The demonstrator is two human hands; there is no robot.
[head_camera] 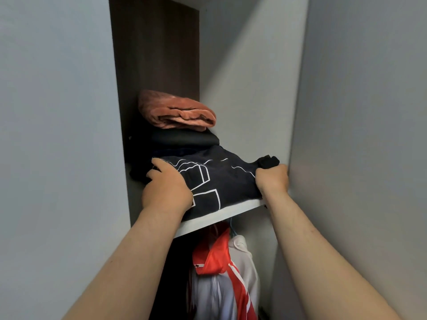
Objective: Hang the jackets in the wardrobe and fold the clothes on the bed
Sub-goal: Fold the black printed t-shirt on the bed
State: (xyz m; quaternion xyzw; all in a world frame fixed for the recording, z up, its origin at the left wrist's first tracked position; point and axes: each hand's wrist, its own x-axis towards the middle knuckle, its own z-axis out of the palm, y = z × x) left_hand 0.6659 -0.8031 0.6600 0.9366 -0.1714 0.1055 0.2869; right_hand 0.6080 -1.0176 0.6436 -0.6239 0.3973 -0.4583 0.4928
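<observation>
I'm seeing the folded navy top [221, 179], white line print facing up, lying flat at the front of the wardrobe shelf [221, 219]. Behind it, a rust fleece [178, 112] is sitting on a folded black garment [184, 138]. Below, a red-and-white jacket [221, 273] is hanging.

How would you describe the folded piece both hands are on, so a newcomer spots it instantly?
Find the wardrobe's white shelf above the hanging red and white jacket. At its front edge lies the navy folded top, with the left hand and right hand on its sides. Unlike the plain black fold and rust fleece stacked behind it, it carries white outline shapes.
</observation>
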